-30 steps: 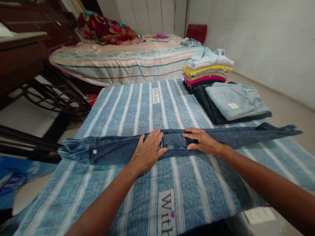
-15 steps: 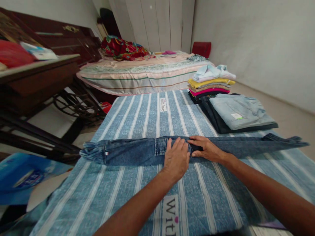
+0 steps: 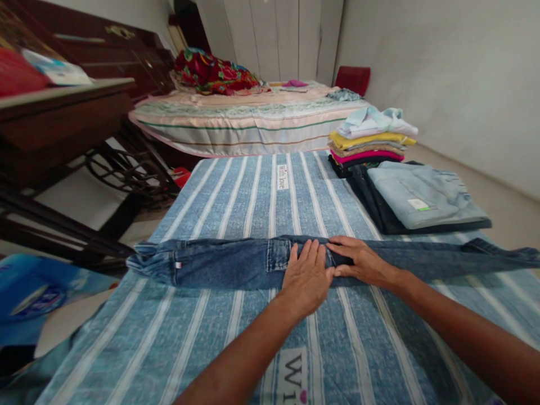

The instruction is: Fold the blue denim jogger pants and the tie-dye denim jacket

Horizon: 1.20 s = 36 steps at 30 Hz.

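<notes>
A pair of dark blue jeans (image 3: 228,263) lies lengthwise across the striped blue cloth (image 3: 248,208), folded into a long narrow strip. Its elastic-looking waist end is at the left, with a small white-and-red tag near it. My left hand (image 3: 307,277) rests flat on the jeans beside a patch pocket, fingers stretched out. Close to its right, my right hand (image 3: 363,261) touches the jeans with fingers extended and thumb apart. Between the two hands a darker patch of the denim shows. The part under my palms is hidden.
Folded light blue jeans (image 3: 426,194) lie on dark trousers at the right, beside a stack of folded clothes (image 3: 371,140). Behind is a bed (image 3: 240,126) with a red floral blanket (image 3: 215,73). A sewing-machine table (image 3: 63,112) and a blue package (image 3: 46,298) stand at the left.
The view has shifted slightly. My left hand has flattened a little more, its thumb now nearer my right hand; both hands stay on the jeans, which keep their shape.
</notes>
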Each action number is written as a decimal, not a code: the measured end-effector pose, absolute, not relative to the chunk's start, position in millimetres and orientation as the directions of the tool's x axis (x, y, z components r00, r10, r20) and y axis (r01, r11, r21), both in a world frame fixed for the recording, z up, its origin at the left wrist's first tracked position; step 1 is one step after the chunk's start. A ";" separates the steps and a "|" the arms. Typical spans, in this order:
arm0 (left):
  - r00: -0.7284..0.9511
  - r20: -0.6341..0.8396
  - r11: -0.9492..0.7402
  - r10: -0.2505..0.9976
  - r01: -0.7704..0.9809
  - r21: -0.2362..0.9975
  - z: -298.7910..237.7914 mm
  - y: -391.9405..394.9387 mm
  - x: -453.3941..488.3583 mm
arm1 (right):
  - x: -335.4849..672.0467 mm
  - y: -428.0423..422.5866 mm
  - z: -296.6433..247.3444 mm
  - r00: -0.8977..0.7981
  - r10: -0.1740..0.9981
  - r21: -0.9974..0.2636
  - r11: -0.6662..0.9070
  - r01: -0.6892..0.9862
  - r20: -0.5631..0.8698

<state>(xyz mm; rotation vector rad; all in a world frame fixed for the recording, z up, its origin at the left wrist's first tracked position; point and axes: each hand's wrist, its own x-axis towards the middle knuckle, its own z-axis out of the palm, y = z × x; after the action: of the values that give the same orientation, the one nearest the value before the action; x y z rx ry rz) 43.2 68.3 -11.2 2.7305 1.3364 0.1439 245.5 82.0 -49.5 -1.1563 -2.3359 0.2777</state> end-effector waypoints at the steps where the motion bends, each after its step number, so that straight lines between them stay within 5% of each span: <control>1: 0.618 0.041 -0.617 0.785 0.776 0.131 -11.6 68.7 42.6 | 245.3 82.5 -48.6 -0.510 0.787 -0.388 0.616 0.686 0.348; 7: 0.630 0.101 -0.638 0.770 0.763 0.108 -13.6 67.5 40.3 | 246.8 85.1 -47.3 -0.519 0.798 -0.440 0.602 0.667 0.305; 12: 0.611 0.120 -0.620 0.783 0.781 0.075 -15.9 67.6 42.3 | 239.8 82.2 -30.0 -0.377 0.895 -0.710 0.426 0.561 0.239; 15: 0.610 0.124 -0.620 0.783 0.781 0.072 -16.7 69.4 43.8 | 214.5 82.8 -14.6 -0.035 0.964 -0.943 0.264 0.201 0.262; 17: 0.609 0.120 -0.619 0.784 0.781 0.076 -16.8 70.7 44.5 | 191.2 86.6 -10.9 0.153 0.961 -0.961 0.251 -0.120 0.232; 19: 0.611 0.105 -0.619 0.785 0.780 0.087 -16.1 71.4 44.8 | 170.1 91.6 -15.1 0.215 0.955 -0.947 0.247 -0.207 0.202; 27: 0.631 0.018 -0.614 0.776 0.748 0.253 -7.2 72.8 40.8 | 155.4 93.7 -37.8 0.136 0.950 -0.957 0.268 0.113 0.282; 36: 0.719 -0.051 -0.684 0.693 0.679 0.266 -6.0 74.9 36.6 | 153.4 95.5 -34.6 -0.035 0.935 -0.845 0.333 0.419 0.352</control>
<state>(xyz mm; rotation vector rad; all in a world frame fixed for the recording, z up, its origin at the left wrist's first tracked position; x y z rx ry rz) 36.6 74.9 -6.0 2.6588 1.0838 0.0774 153.4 95.5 -34.6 -1.2452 -1.6284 0.6681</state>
